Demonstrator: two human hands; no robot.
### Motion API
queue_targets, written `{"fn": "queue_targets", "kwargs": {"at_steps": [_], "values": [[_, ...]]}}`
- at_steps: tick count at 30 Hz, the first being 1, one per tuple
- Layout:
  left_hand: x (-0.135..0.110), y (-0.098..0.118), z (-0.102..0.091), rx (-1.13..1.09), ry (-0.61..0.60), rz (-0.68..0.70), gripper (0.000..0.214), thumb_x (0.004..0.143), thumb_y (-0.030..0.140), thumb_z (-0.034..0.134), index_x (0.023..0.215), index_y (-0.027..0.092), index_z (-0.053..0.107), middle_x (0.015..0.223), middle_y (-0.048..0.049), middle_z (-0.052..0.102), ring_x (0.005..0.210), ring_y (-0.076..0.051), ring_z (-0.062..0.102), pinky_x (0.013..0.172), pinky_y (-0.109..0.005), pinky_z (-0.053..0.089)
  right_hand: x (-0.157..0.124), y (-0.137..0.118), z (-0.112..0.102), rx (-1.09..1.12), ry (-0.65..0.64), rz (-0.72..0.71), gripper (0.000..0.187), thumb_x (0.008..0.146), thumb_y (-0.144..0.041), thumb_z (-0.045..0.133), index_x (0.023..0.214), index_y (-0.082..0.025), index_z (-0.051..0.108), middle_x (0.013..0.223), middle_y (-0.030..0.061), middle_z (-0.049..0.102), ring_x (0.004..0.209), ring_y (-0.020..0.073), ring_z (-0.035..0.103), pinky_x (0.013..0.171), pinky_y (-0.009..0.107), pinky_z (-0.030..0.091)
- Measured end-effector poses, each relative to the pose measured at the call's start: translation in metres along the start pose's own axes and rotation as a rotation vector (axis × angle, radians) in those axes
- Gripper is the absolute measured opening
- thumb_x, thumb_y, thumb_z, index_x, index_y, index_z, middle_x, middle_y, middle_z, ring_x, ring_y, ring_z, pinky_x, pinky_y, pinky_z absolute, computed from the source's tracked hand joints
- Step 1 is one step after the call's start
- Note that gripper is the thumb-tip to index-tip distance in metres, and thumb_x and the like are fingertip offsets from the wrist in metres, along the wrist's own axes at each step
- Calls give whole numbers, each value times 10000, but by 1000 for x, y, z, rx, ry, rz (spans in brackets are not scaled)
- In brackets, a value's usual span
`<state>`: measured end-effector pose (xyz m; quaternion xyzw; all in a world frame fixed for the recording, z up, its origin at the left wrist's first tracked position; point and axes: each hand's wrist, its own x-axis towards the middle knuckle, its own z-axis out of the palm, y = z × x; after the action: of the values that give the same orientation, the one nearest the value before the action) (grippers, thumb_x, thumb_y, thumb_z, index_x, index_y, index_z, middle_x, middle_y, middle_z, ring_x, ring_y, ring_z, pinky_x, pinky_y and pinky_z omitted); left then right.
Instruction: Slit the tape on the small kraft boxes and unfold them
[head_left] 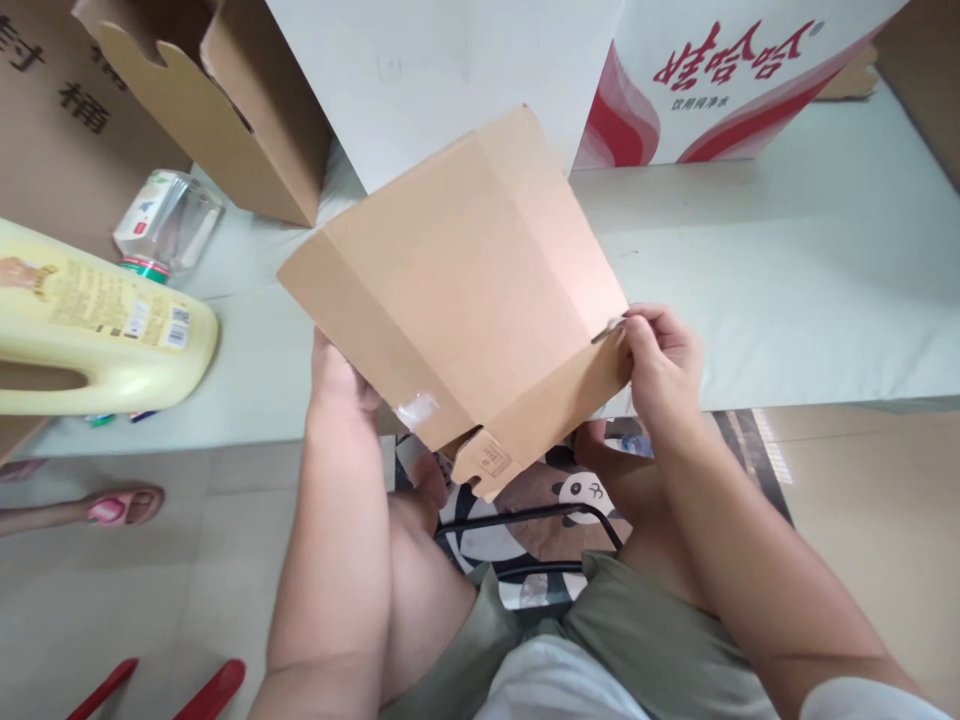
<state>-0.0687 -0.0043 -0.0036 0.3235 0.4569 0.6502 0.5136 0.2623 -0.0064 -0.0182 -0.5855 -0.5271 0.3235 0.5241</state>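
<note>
A flattened brown cardboard box (457,290) is held tilted above the edge of the pale table (787,260). My left hand (337,375) goes under its lower left side, and the fingers are hidden behind the cardboard. My right hand (660,365) is closed in a pinch at the box's right corner, on a thin strip of tape or cardboard edge there. A patch of clear tape (416,410) sits near the box's lower edge, beside a small tab with a printed mark (491,462).
A large yellow jug (97,330) lies on the table at left, with a clear plastic bottle (165,225) behind it. Brown cartons (225,110) and a white red-printed box (720,80) stand at the back. Another person's foot in a pink sandal (120,505) is on the floor.
</note>
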Motion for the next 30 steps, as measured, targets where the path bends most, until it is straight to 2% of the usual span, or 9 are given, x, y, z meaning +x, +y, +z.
{"fn": "queue_targets", "kwargs": {"at_steps": [4, 10, 13, 15, 17, 21, 24, 27, 30], "values": [[11, -7, -8, -38, -75, 5, 282, 781, 563, 760, 937, 332, 712, 1060, 75, 794, 1210, -309, 660, 964, -540, 610, 3, -1, 3, -25, 89, -38, 453, 825, -498, 729, 1209, -273, 647, 1271, 86, 698, 1137, 249, 679, 946, 435, 585], [10, -9, -5, 32, -128, 65, 304, 781, 571, 738, 888, 292, 678, 1088, -3, 784, 1310, -333, 611, 1086, -559, 546, 4, 0, 6, 449, -296, 387, 642, 673, -614, 808, 1175, -250, 642, 1303, 105, 721, 1203, 343, 695, 978, 510, 627], [-7, 4, 15, -152, -80, 141, 316, 856, 536, 613, 969, 253, 694, 1116, -67, 773, 1391, -313, 570, 1178, -489, 485, 3, -7, 8, 568, -217, 480, 576, 672, -555, 829, 1127, -243, 663, 1232, 74, 748, 1137, 320, 719, 941, 475, 644], [-16, 12, 28, -280, -132, 101, 398, 901, 567, 524, 991, 217, 691, 1178, -103, 759, 1426, -317, 547, 1180, -465, 482, 3, -9, 9, 605, -155, 503, 530, 665, -524, 845, 1079, -243, 671, 1154, 51, 759, 1051, 283, 733, 861, 421, 657], [-20, 13, 35, -290, -112, 26, 367, 898, 552, 581, 983, 208, 677, 1234, -116, 745, 1421, -331, 554, 1148, -470, 511, 2, -9, 11, 585, -91, 495, 516, 627, -507, 884, 1017, -249, 666, 1028, 23, 754, 912, 229, 724, 708, 345, 639], [-8, 0, 31, -179, 199, -24, 171, 805, 211, 749, 943, 228, 650, 1089, -63, 779, 1266, -272, 676, 1037, -391, 594, -6, -6, 20, 455, -47, 451, 526, 614, -554, 897, 957, -245, 645, 855, 2, 701, 698, 148, 634, 484, 248, 499], [1, -7, 25, -194, 333, -36, 156, 835, 170, 703, 946, 246, 625, 1079, -42, 782, 1167, -229, 716, 957, -350, 627, -17, -9, 30, 383, -47, 422, 511, 654, -596, 857, 932, -232, 632, 778, -3, 666, 612, 121, 591, 438, 224, 457], [1, -6, 29, -223, 336, -61, 151, 846, 178, 685, 967, 242, 622, 1124, -50, 773, 1130, -216, 720, 935, -343, 626, -26, -18, 29, 409, -163, 424, 510, 620, -562, 887, 879, -221, 611, 679, -31, 610, 486, 81, 508, 378, 206, 410], [-6, 1, 39, -263, 238, -136, 109, 856, 260, 672, 955, 225, 647, 1080, -65, 764, 1064, -231, 738, 890, -346, 620, -29, -28, 3, 463, -159, 424, 496, 587, -509, 914, 840, -217, 603, 610, -65, 549, 390, 34, 379, 310, 184, 320]]}}
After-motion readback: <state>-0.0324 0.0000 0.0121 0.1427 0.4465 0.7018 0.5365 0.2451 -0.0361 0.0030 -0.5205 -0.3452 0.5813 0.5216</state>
